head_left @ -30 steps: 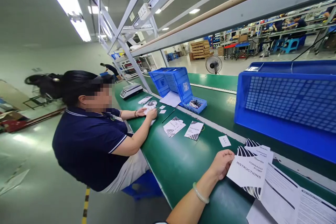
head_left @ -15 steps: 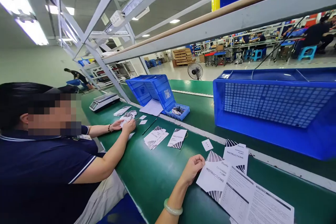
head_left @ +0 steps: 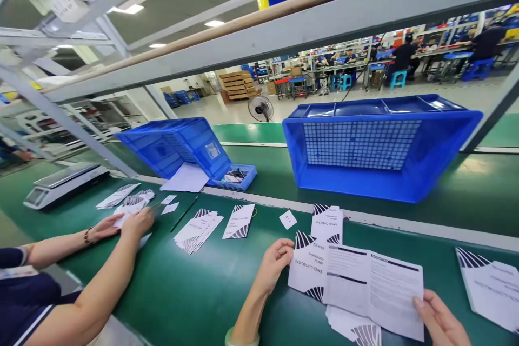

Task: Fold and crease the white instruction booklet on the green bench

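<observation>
An unfolded instruction leaflet (head_left: 348, 281) stretches between my two hands above the green table. Its left panel reads "TORNADO PUMP INSTRUCTIONS"; the other panels carry small print. My left hand (head_left: 273, 267), a pale bangle on its wrist, pinches the left edge. At the opposite edge, my right hand (head_left: 440, 316) grips the paper with the thumb on top. Partly covered by it, more leaflets (head_left: 367, 333) lie below, and another folded leaflet (head_left: 327, 221) lies just behind. A small white card (head_left: 287, 219) is beyond my left hand.
To the right lies a stack of leaflets (head_left: 492, 289). A large blue crate (head_left: 365, 184) sits tipped toward me behind the table strip. At left a co-worker's hands (head_left: 135, 221) handle papers near leaflet piles (head_left: 198, 231), a scale (head_left: 67, 184) and a small blue tray (head_left: 237, 175).
The view has swung to the right. My right hand now shows at the leaflet's right edge, and the stack at far right has come into view. My left hand keeps its pinch.
</observation>
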Tool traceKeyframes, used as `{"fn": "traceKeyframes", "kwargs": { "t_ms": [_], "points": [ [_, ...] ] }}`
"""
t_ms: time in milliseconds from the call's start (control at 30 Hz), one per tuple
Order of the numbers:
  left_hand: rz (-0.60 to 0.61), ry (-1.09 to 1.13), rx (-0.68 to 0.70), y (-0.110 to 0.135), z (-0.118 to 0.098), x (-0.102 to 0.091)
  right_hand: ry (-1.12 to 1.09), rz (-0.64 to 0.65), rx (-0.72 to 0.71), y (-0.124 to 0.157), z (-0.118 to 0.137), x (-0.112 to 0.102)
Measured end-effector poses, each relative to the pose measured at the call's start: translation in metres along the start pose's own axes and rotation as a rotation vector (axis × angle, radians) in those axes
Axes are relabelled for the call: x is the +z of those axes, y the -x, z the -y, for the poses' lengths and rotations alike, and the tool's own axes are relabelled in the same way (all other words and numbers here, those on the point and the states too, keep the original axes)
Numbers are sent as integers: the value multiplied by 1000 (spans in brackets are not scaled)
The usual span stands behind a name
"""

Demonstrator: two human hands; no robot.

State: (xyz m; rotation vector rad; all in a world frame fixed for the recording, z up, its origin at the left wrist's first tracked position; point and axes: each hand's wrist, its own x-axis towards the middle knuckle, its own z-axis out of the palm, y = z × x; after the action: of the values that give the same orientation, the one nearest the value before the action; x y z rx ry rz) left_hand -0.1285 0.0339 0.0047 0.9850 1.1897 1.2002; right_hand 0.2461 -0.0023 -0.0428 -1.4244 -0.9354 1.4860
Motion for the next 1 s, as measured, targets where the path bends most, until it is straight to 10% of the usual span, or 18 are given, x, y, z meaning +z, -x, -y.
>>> {"fn": "traceKeyframes", "kwargs": {
  "t_ms": [267,1000],
  "points": [
    [-94,-173,38,3,7,-5,-66,-23,-87,21,37,28],
    [-217,-465,109,5,5,-2,399,-15,-44,16,29,26]
  ]
}}
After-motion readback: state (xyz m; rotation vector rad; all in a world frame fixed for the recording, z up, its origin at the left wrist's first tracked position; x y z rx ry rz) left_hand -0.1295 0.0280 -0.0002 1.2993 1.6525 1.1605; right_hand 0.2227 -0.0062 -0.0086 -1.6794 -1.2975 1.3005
